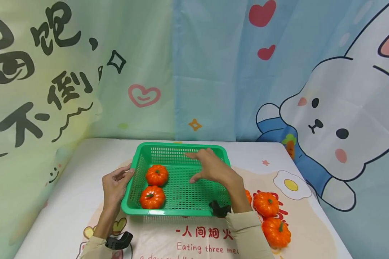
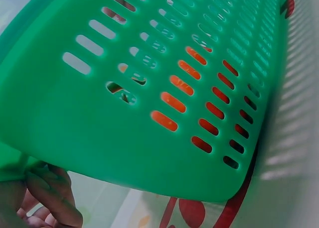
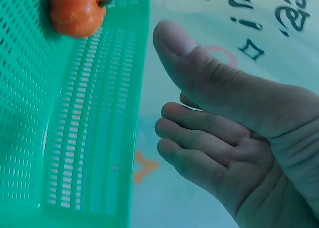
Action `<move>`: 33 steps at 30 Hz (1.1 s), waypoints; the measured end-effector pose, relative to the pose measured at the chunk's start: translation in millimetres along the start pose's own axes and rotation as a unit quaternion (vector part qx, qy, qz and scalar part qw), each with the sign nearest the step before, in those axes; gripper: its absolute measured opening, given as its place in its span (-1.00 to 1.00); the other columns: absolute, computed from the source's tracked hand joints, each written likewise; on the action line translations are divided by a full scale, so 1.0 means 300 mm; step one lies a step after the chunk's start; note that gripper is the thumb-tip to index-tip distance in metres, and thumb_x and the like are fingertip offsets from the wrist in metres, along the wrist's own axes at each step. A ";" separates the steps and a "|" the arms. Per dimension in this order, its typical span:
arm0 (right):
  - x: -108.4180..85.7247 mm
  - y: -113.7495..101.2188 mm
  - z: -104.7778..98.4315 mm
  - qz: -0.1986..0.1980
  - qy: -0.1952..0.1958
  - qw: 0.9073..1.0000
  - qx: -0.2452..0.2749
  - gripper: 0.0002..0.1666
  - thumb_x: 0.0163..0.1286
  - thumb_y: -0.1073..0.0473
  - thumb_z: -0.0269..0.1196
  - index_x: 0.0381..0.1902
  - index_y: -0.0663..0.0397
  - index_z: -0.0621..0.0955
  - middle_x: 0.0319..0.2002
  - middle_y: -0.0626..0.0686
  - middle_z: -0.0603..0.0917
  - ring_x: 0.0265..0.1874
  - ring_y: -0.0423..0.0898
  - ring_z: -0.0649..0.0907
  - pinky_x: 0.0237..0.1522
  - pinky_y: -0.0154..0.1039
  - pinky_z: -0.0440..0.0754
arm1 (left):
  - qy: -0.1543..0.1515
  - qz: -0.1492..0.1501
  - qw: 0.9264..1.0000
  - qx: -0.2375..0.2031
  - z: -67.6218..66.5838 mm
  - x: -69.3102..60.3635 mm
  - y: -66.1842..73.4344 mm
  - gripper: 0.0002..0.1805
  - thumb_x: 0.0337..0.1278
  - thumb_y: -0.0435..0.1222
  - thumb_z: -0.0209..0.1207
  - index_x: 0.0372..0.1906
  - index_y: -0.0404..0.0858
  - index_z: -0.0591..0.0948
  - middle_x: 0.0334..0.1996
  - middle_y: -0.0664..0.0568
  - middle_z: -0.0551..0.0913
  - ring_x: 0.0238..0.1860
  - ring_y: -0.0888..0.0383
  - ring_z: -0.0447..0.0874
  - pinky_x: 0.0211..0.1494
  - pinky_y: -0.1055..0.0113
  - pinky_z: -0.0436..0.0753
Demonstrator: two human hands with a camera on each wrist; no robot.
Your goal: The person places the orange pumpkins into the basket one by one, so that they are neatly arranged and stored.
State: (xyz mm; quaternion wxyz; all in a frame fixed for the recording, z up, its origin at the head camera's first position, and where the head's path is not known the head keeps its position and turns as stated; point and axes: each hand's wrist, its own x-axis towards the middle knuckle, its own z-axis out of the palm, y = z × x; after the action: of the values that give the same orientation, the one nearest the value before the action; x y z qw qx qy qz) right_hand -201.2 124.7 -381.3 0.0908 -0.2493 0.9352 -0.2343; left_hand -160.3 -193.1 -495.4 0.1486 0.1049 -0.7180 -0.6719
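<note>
A green plastic basket [image 1: 183, 196] with slotted walls stands on the table, holding two small orange pumpkins, one [image 1: 157, 175] behind the other [image 1: 152, 197] on its left side. My left hand [image 1: 114, 187] grips the basket's left rim; in the left wrist view its fingers [image 2: 55, 195] curl at the rim's edge. Over the right half of the basket hovers my right hand [image 1: 214, 168], thumb and fingers spread apart with nothing between them. The right wrist view shows the same hand [image 3: 234, 133] relaxed, apart from the basket wall [image 3: 94, 138].
Right of the basket, beside my right forearm, lie two orange pumpkins [image 1: 266, 204] [image 1: 276, 232] and a third [image 1: 248, 196], mostly hidden by the arm. A printed cloth [image 1: 197, 241] covers the table. Behind it hangs a patterned curtain [image 1: 204, 72].
</note>
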 end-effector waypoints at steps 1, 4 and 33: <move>-0.010 0.010 -0.001 -0.003 0.010 1.000 -0.002 0.11 0.03 0.07 0.77 0.55 0.03 0.56 0.23 0.14 0.80 0.25 0.10 0.61 0.21 0.00 0.66 | 0.001 0.001 1.000 0.000 -0.002 0.001 0.001 -0.68 0.46 -0.35 0.39 0.15 -0.46 0.78 -0.46 0.34 0.80 -0.43 0.40 0.78 -0.31 0.53 0.79; -0.046 0.036 -0.003 -0.001 0.036 0.999 0.006 0.09 0.04 0.07 0.77 0.54 0.01 0.58 0.20 0.14 0.82 0.20 0.06 0.63 0.19 -0.01 0.65 | 0.004 0.004 1.000 0.003 -0.006 0.005 0.001 -0.67 0.45 -0.35 0.40 0.16 -0.46 0.78 -0.46 0.38 0.79 -0.43 0.41 0.76 -0.32 0.55 0.77; -0.416 0.289 0.009 0.114 0.170 0.972 0.113 -0.05 0.23 0.17 0.67 0.54 0.14 0.55 0.46 0.27 0.62 0.30 0.43 0.72 0.30 0.32 0.71 | 0.000 -0.011 1.000 0.006 0.001 0.004 -0.003 -0.63 0.46 -0.35 0.39 0.22 -0.47 0.75 -0.46 0.37 0.79 -0.44 0.39 0.76 -0.34 0.54 0.78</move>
State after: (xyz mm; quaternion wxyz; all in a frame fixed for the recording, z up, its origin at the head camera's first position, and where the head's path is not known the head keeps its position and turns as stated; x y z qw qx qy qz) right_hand -130.0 253.6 -419.1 -0.0158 -0.0861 0.9265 -0.3660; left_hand -161.7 -193.3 -496.3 0.1408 0.1139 -0.7205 -0.6694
